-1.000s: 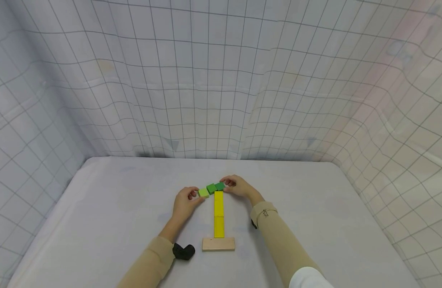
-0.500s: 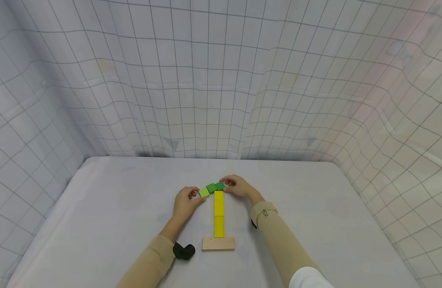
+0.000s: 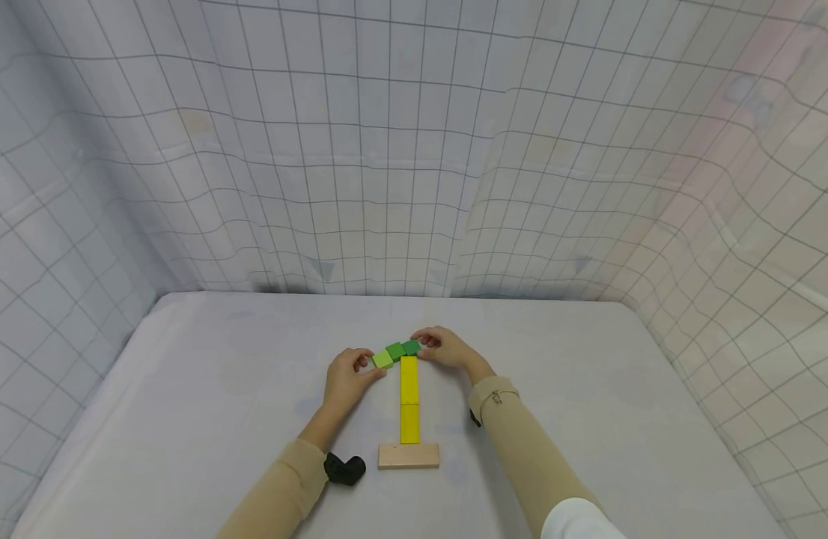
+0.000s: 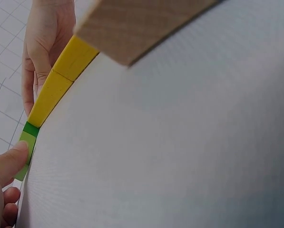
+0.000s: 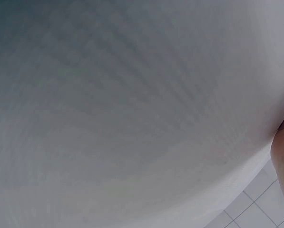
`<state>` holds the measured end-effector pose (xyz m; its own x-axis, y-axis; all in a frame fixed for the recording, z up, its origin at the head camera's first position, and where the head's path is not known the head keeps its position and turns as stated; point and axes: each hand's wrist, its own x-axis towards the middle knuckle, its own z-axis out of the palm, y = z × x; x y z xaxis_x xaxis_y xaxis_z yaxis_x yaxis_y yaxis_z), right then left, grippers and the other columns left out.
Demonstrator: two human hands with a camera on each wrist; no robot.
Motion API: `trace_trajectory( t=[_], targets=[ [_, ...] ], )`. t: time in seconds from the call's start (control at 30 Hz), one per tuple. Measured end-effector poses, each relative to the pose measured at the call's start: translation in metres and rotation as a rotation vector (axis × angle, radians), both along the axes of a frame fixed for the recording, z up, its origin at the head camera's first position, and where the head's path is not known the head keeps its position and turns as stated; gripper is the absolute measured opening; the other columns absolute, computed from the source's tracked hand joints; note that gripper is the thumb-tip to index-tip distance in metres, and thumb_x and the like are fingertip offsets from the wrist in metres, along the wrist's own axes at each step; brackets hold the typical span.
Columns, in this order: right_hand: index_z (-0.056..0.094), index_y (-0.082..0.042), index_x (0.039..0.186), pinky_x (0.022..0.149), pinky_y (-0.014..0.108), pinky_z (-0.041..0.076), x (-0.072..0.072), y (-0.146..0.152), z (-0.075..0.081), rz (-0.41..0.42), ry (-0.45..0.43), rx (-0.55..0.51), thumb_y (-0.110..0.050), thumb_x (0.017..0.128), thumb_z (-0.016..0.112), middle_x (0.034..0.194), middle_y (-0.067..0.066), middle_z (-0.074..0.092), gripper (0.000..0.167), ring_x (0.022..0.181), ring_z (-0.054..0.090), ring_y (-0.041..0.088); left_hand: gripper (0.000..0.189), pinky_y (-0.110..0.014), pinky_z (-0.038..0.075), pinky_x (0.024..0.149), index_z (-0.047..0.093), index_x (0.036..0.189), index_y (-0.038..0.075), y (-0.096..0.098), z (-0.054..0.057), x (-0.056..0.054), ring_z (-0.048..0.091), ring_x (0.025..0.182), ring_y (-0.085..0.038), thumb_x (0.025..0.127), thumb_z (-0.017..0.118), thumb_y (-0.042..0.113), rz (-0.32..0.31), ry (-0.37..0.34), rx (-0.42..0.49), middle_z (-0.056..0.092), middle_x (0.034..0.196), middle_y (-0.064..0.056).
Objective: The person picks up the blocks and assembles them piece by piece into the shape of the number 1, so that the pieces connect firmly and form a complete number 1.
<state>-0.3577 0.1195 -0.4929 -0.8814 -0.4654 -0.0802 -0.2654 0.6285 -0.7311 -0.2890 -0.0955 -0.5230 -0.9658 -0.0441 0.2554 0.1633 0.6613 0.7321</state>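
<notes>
In the head view, a light green block (image 3: 382, 360), a mid-green block (image 3: 396, 351) and a dark green block (image 3: 411, 347) form a slanted row. My left hand (image 3: 346, 379) pinches the light green one at the left end, its thumb along the near side. At the other end, my right hand (image 3: 448, 349) pinches the dark green block between thumb and fingers. Two yellow blocks (image 3: 409, 380) lie end to end below the row, reaching toward me. The right wrist view catches only an edge of the right hand (image 5: 283, 156); its blocks are out of that view.
A plain wooden block (image 3: 409, 456) lies crosswise at the near end of the yellow blocks. A white cloth covers the table (image 3: 555, 449). Behind and at both sides hang white curtains (image 3: 414, 150) with a grid pattern.
The light green block has turned slightly and shifted a little toward the mid-green block, with the left fingers still on it. Both hands otherwise keep their places.
</notes>
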Motion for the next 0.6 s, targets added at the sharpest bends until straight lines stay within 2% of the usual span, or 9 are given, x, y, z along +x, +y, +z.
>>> trace_trajectory(
  t=[0.6],
  targets=[
    [0.059, -0.007, 0.117, 0.082, 0.030, 0.040, -0.0008, -0.0003, -0.0021, 0.005, 0.008, -0.010, -0.009, 0.086, 0.063, 0.098, 0.006, 0.053, 0.031, 0.088, 0.046, 0.017, 0.035, -0.030, 0.031, 0.065, 0.066, 0.096, 0.006, 0.0001, 0.0004, 0.0001, 0.042, 0.069, -0.017, 0.069, 0.080, 0.025, 0.009, 0.009, -0.018, 0.052, 0.074, -0.002]
  ],
)
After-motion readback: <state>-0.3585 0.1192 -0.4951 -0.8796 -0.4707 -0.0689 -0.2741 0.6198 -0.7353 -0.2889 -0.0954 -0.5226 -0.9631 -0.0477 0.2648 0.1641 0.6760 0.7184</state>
